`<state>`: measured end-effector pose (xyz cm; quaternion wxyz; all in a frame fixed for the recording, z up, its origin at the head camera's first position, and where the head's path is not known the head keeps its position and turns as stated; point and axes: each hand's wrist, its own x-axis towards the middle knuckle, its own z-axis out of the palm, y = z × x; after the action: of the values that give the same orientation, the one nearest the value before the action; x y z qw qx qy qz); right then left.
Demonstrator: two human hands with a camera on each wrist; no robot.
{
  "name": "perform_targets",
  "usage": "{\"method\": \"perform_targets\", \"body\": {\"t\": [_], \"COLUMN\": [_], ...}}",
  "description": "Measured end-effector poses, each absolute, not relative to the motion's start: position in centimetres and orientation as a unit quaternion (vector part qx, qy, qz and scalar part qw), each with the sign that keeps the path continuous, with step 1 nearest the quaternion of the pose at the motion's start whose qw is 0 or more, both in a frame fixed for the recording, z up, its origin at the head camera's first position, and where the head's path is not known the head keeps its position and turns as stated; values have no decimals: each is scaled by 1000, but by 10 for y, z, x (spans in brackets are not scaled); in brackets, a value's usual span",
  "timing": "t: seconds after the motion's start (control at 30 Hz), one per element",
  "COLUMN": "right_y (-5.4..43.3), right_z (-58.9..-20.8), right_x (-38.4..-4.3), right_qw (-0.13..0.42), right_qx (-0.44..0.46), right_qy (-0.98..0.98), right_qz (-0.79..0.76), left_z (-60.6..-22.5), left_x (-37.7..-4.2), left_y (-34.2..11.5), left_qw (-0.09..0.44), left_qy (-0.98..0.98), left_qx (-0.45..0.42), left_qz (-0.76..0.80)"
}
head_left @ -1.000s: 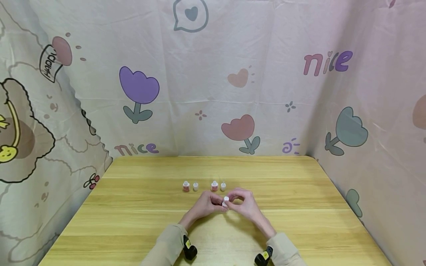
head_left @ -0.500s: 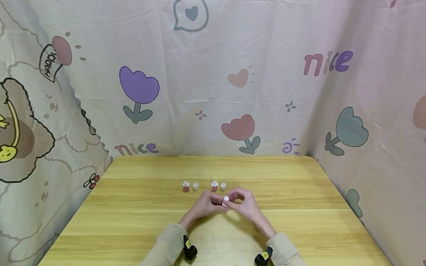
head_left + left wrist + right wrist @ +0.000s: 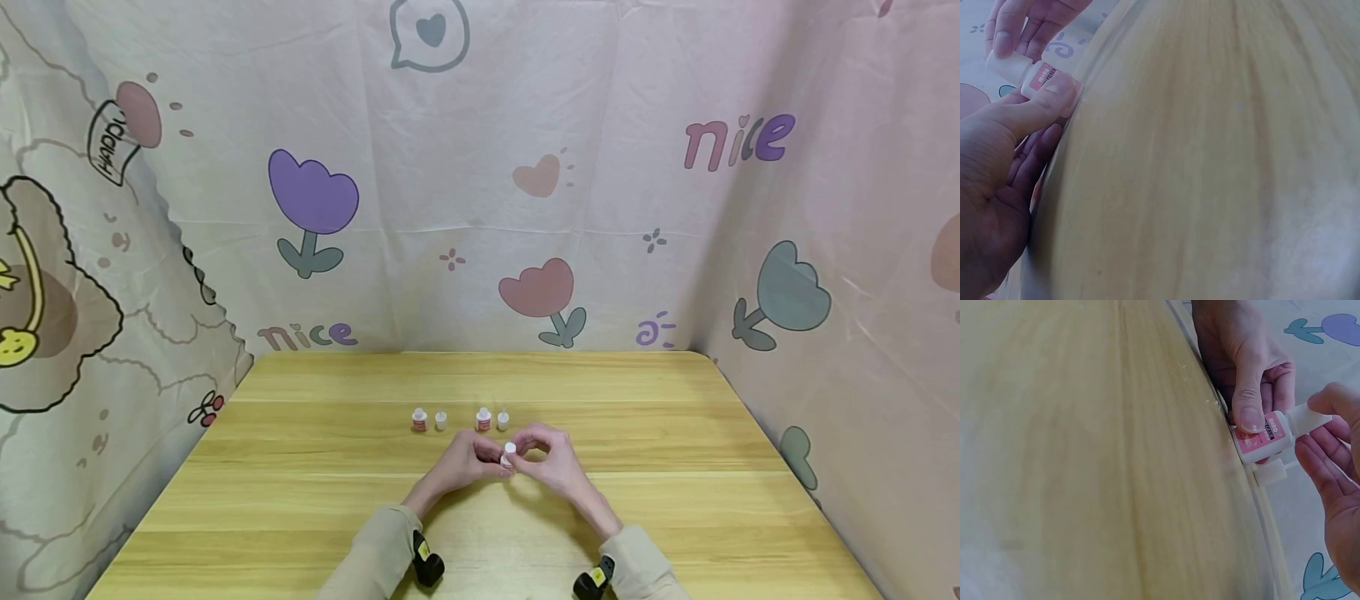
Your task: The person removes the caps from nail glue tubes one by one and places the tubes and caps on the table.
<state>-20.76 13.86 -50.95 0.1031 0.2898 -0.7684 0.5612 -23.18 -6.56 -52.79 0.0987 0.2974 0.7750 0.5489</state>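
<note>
In the head view, my left hand (image 3: pixel 467 461) and right hand (image 3: pixel 553 460) meet around a small white bottle (image 3: pixel 506 462) with a pink label. My left thumb and fingers grip the bottle's body (image 3: pixel 1260 442), the thumb lying across the label. My right thumb and fingers pinch its white cap (image 3: pixel 1307 419), which sits over the bottle's neck end. Beyond the hands stand two similar bottles, a left one (image 3: pixel 420 422) and a right one (image 3: pixel 483 421). Beside each is a small white piece with a thin tip: a left piece (image 3: pixel 441 422) and a right piece (image 3: pixel 503 421).
The wooden table (image 3: pixel 300 500) reaches back to a printed cloth (image 3: pixel 450 208) hung behind it and along both sides. Black wrist cameras, left (image 3: pixel 428 567) and right (image 3: pixel 594 578), sit at the sleeve cuffs. The row of small bottles lies just beyond the fingers.
Both hands stay in place on the bottle and its cap, with at most a slight tilt of the bottle. The row behind has not moved.
</note>
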Motion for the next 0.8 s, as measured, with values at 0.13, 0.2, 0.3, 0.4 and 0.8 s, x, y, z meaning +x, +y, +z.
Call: {"method": "perform_targets", "body": {"t": [0.13,0.2,0.3,0.4,0.8], "right_y": [139,139,140,139,134], "right_z": [-511,-511,-511,-511,-486], "right_x": [-208,-208,-207,-207,-194], "right_qw": [100,99,100,101,91], "right_qx": [298,300,296,282,272], "right_qy": [-766,-764,-764,-771,-783], "right_qz": [561,563,565,563,553], "left_z": [-528,-528,-528,-528,-529], "left_x": [-232,-232,-232,-232,-232], "left_y": [-66,-66,-66,-66,-66], "left_qw": [97,95,94,96,99], "left_qy": [775,775,775,775,776], "left_qx": [299,302,301,296,295], "left_qz": [548,547,548,550,549]}}
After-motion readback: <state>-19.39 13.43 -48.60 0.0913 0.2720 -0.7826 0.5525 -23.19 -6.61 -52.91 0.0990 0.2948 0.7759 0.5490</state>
